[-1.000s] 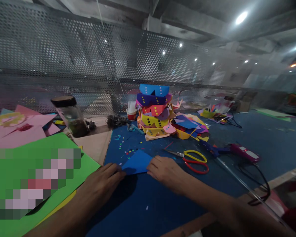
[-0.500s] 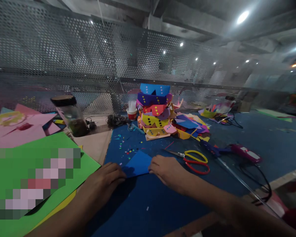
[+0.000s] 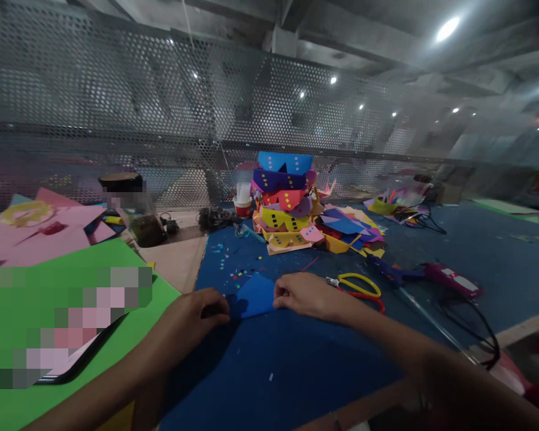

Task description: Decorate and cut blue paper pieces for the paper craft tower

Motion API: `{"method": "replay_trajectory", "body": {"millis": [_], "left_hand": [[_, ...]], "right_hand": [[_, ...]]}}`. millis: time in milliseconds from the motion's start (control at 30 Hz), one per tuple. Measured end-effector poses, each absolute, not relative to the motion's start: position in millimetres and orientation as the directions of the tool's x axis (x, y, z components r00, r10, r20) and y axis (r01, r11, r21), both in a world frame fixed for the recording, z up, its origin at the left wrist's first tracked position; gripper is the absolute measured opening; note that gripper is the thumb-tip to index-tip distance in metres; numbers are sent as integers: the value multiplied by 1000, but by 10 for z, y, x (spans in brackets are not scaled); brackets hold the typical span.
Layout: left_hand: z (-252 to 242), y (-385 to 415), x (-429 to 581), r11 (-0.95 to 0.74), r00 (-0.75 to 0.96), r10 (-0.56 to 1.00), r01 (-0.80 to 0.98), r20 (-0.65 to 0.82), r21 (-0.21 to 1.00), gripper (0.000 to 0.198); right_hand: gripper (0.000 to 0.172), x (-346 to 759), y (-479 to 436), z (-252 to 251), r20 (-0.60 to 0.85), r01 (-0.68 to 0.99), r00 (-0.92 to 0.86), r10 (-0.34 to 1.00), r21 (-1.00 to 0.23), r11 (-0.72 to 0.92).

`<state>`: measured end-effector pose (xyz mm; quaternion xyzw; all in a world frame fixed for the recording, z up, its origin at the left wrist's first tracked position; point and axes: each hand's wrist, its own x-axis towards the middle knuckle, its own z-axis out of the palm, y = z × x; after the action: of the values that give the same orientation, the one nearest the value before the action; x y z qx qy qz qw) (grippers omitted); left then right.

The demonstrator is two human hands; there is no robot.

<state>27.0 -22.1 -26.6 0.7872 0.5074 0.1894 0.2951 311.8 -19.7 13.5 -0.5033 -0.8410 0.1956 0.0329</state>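
Observation:
A piece of folded blue paper point(image 3: 256, 294) lies on the blue tabletop, its peak pointing away from me. My left hand point(image 3: 200, 314) is curled at the paper's left corner, thumb and forefinger bent round it. At the right corner, my right hand point(image 3: 303, 293) grips the edge with closed fingers. Scissors with yellow and red handles point(image 3: 360, 282) lie just beyond my right hand, which hides their blades. Tiny coloured paper bits point(image 3: 236, 275) are scattered behind the blue paper.
A stack of colourful paper masks point(image 3: 284, 200) stands at the back beside paper scraps point(image 3: 353, 224). To the right lies a glue gun point(image 3: 388, 269) with a cable. Green sheets point(image 3: 112, 257) bear a partly pixelated phone-like object. A lidded jar point(image 3: 146, 224) stands behind.
Both hands stay at the blue paper's corners. My left hand has lifted and curled slightly, while my right hand's fingers have bent more. The view has shifted a little.

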Motion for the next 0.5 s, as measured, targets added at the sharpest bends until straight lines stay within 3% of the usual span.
{"method": "replay_trajectory", "body": {"millis": [133,367,500], "left_hand": [[-239,-234,276,-363,451,893,691,20,625,12],[-197,-221,281,-347,446,895,718,-15,603,12],[-224,-213,268,-385,467,884,698,23,604,15]], "right_hand": [[22,3172,-226,135,-120,845,-480,869,-331,421],[10,3315,-284,178,-84,760,-580,810,-412,502],[11,3278,-264,163,-116,806,-512,851,-407,430]]}}
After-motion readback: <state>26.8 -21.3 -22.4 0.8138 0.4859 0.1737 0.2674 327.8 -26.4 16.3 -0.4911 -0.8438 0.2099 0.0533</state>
